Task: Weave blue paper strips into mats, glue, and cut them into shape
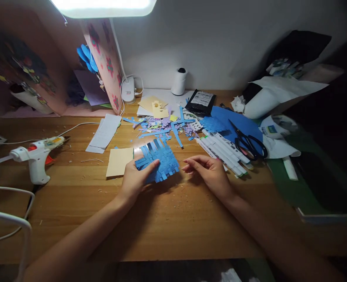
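My left hand (135,178) grips a woven mat of blue paper strips (164,158) by its left side, with the thumb on top. Loose strip ends stick out along the mat's edges, and it is tilted above the table. Just right of the mat, apart from it, my right hand (210,170) has its fingers curled and thumb against them; nothing shows in them. Behind the left hand lies a square cream paper pad (119,162). Beyond the mat is a heap of blue, purple and yellow paper scraps (158,125).
White markers (223,152) and black scissors (245,141) lie right, near blue paper (241,125). At left are a hot glue gun (38,156) and folded white paper (104,133). A black packet (201,102) and white thread cone (179,82) stand behind; a lamp (103,8) hangs overhead.
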A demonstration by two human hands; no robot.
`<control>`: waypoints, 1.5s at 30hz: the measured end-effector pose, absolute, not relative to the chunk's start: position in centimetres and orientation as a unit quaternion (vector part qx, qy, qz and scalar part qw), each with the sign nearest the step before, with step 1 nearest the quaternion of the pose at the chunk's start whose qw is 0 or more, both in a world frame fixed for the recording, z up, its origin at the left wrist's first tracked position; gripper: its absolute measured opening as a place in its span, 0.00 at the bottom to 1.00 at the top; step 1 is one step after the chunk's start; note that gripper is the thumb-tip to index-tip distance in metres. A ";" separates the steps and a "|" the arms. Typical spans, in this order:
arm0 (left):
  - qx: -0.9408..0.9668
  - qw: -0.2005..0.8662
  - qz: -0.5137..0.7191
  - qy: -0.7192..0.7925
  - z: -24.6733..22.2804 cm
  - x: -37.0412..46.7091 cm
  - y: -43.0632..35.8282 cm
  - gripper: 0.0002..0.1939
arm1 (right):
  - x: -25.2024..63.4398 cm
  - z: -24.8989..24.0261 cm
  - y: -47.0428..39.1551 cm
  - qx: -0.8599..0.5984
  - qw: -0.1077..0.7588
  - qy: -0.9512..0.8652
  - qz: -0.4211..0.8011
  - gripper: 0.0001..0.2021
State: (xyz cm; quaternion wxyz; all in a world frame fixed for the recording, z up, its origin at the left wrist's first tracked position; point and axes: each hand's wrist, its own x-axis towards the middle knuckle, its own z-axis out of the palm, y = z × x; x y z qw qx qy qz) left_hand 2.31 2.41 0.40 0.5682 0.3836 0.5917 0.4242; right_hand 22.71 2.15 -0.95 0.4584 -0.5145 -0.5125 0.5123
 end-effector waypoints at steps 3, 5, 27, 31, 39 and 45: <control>0.370 0.616 0.396 0.571 0.5 2.6 2.1 0.19 | 22.4 -1.2 1.7 -0.487 0.498 -0.587 0.413 0.03; 0.355 0.654 0.380 0.549 0.6 2.9 1.9 0.19 | 22.0 -1.4 1.4 -0.461 0.492 -0.633 0.381 0.06; 0.397 0.665 0.347 0.529 0.7 3.1 1.6 0.16 | 22.8 -1.5 2.7 -0.489 0.581 -0.593 0.268 0.01; 0.397 0.713 0.328 0.476 1.2 3.2 1.1 0.15 | 22.5 -1.6 2.4 -0.452 0.530 -0.644 0.317 0.05; 0.401 0.738 0.300 0.452 1.5 3.2 0.8 0.15 | 22.1 -0.6 2.0 -0.467 0.458 -0.725 0.213 0.01; 0.377 0.733 0.307 0.476 1.6 3.1 1.1 0.16 | 23.4 -1.1 3.1 -0.524 0.551 -0.610 0.225 0.02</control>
